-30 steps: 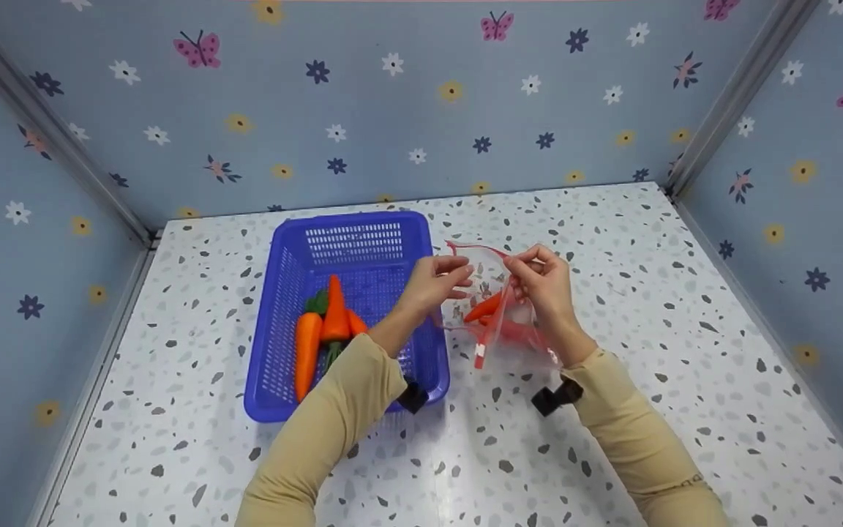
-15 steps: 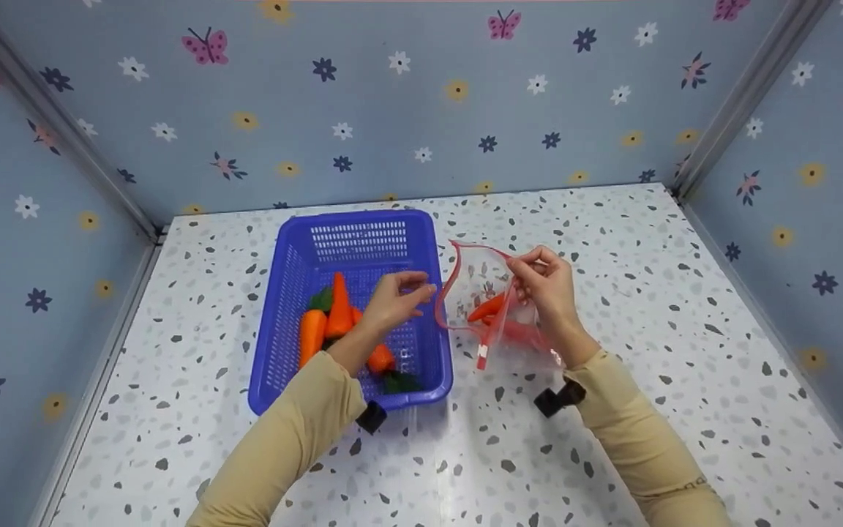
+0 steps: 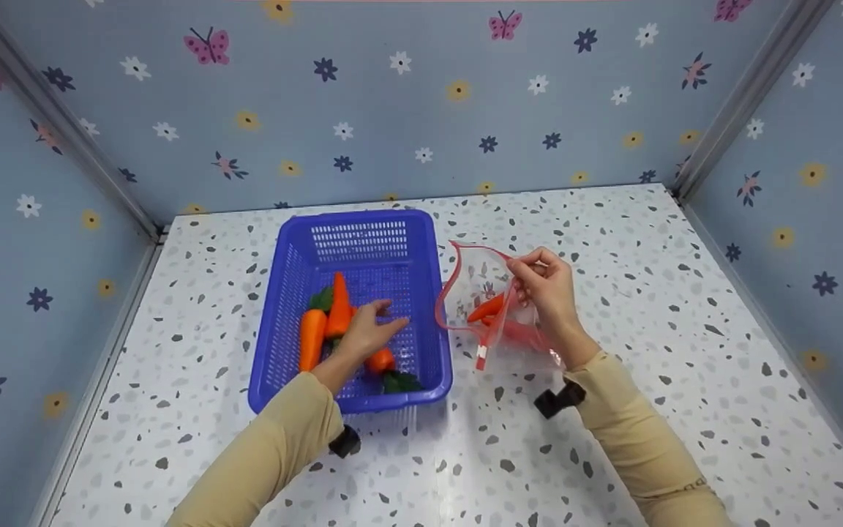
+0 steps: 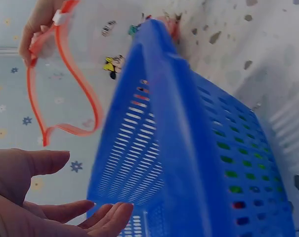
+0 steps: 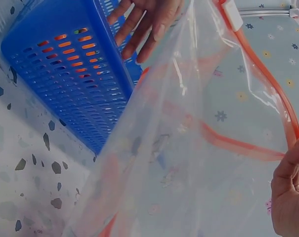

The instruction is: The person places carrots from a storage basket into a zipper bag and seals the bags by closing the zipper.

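Note:
Above the carrots in the blue plastic basket (image 3: 440,351), my left hand (image 3: 366,335) hovers with its fingers spread and nothing held. Several orange carrots lie in the basket: one carrot (image 3: 312,338) at the left, another carrot (image 3: 338,311) pointing away, and a third carrot (image 3: 381,360) partly hidden by my hand. My right hand (image 3: 549,289) pinches the red-edged rim of a clear zip bag (image 5: 189,163), whose mouth stands open towards the basket. Inside the bag lies an orange carrot (image 3: 486,309). A white slider (image 4: 61,18) sits on the bag's zip.
The speckled white table (image 3: 612,410) lies under the basket and bag. Flower-patterned blue walls (image 3: 421,95) close it in at the back and both sides. The basket's right wall stands close beside the bag's mouth.
My left hand has let go of the bag's edge and moved left and down over the basket. My right hand still grips the bag. The head view has shifted slightly.

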The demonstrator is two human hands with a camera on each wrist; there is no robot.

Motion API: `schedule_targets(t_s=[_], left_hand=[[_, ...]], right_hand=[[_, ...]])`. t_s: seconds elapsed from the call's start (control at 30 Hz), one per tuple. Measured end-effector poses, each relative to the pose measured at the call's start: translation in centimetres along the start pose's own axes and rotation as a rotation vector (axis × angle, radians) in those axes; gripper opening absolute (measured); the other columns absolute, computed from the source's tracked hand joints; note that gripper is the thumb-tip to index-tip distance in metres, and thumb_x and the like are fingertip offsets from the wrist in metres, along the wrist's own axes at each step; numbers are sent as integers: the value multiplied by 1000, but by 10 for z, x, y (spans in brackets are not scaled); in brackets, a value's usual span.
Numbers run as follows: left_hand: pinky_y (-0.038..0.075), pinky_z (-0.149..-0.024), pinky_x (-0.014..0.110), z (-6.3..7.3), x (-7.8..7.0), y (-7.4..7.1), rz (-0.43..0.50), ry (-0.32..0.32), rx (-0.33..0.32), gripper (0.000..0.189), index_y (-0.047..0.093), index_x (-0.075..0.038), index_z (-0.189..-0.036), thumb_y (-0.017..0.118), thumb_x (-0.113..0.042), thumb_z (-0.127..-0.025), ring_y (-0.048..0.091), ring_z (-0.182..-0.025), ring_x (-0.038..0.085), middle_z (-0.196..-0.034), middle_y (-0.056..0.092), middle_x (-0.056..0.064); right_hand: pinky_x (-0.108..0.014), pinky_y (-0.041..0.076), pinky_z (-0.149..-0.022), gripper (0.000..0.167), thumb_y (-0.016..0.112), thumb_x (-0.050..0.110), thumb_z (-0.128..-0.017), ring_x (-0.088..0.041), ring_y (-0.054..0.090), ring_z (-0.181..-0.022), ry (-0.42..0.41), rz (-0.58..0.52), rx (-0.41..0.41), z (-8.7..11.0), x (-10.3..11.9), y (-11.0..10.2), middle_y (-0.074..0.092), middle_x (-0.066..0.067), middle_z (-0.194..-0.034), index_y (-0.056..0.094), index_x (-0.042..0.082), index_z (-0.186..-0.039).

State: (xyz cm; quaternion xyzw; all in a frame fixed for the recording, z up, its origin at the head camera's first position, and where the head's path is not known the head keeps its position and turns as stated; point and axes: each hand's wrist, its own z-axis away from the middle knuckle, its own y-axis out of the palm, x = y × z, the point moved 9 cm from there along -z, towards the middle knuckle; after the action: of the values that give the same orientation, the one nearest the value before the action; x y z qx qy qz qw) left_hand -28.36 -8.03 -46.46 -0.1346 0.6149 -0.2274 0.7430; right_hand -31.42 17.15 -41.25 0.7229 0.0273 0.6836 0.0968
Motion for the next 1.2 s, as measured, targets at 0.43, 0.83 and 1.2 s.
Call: schedule_targets(t_s=[0.43, 0.83, 1.2], left_hand=[[35, -93, 42, -1, 48, -6, -90, -94, -60, 67, 38, 13, -124, 70, -19, -75, 43, -111, 37, -122, 42, 30], [46, -59, 30, 0, 79, -7, -14, -253, -62, 53, 45, 8, -110, 69, -25, -76, 51, -66, 23, -76, 48, 8], [50, -52, 36, 3, 93, 5, 29, -374, 12, 63, 38, 7, -119, 67, -31, -78, 59, -58, 26, -82, 54, 18]], right_hand=[[-19, 35, -37, 9, 62, 3, -81, -10, 43, -42, 5, 9, 7, 0, 0, -1, 53, -5, -56, 54, 4, -78], [-19, 34, -36, 9, 62, 3, -81, -10, 41, -40, -10, 9, 17, 0, -1, 0, 52, -5, -53, 53, 3, -77], [-18, 35, -37, 10, 62, 4, -81, -10, 41, -42, 22, 15, 11, 0, -3, 0, 52, -4, -55, 53, 4, -77]])
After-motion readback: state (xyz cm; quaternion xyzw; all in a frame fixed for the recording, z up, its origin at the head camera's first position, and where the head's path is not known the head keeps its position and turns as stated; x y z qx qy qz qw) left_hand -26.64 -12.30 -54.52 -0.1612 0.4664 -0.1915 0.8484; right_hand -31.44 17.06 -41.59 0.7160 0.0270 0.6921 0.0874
